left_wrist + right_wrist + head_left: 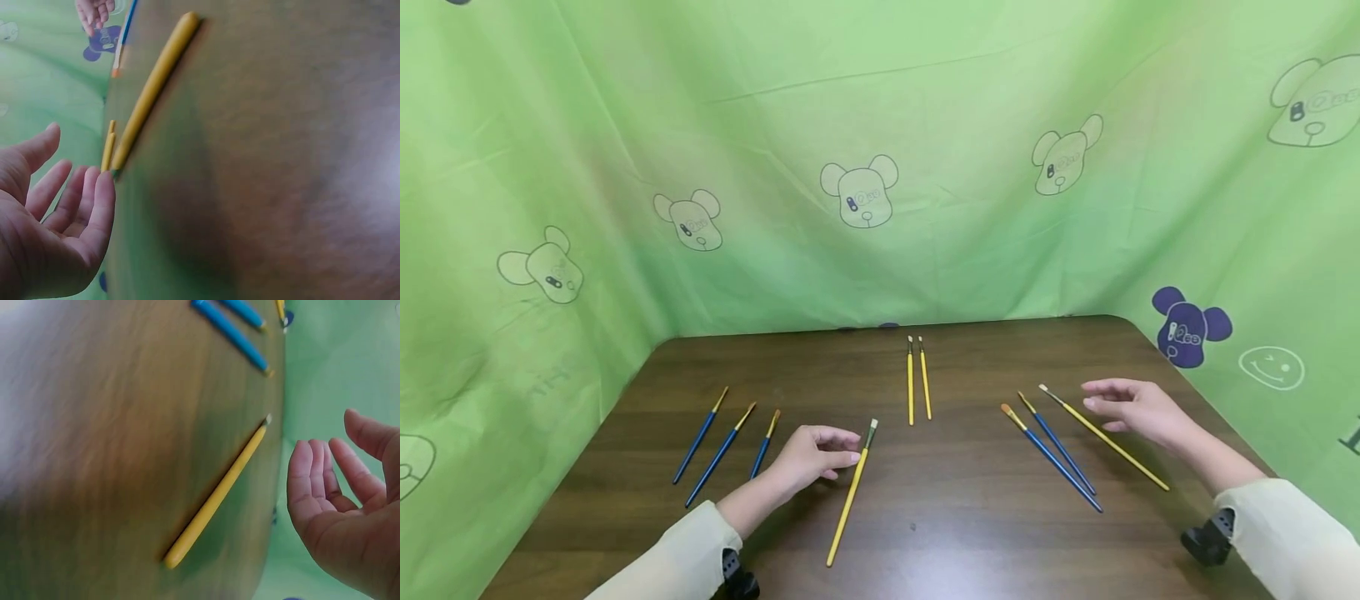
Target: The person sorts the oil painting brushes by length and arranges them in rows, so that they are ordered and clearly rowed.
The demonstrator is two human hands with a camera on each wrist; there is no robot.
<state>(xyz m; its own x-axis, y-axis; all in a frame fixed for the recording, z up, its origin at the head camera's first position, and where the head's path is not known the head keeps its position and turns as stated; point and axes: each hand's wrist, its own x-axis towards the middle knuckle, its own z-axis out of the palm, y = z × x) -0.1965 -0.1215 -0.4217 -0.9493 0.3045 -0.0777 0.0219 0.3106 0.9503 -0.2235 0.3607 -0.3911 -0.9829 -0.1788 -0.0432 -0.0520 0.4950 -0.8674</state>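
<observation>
twice empty, with fingers point(301, 481) loosely parted, on left hand point(812, 456) and right hand point(1135, 408), near separate yellow brushes point(849, 502), probably spaced apart for easy access

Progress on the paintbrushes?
Seemingly done: two yellow paintbrushes paired at back. In hand: nothing gripped; left hand beside the front yellow paintbrush, right hand near the rightmost yellow paintbrush. Possibly left: those two, apart from the pair; blue paintbrushes, split left and right.
</observation>
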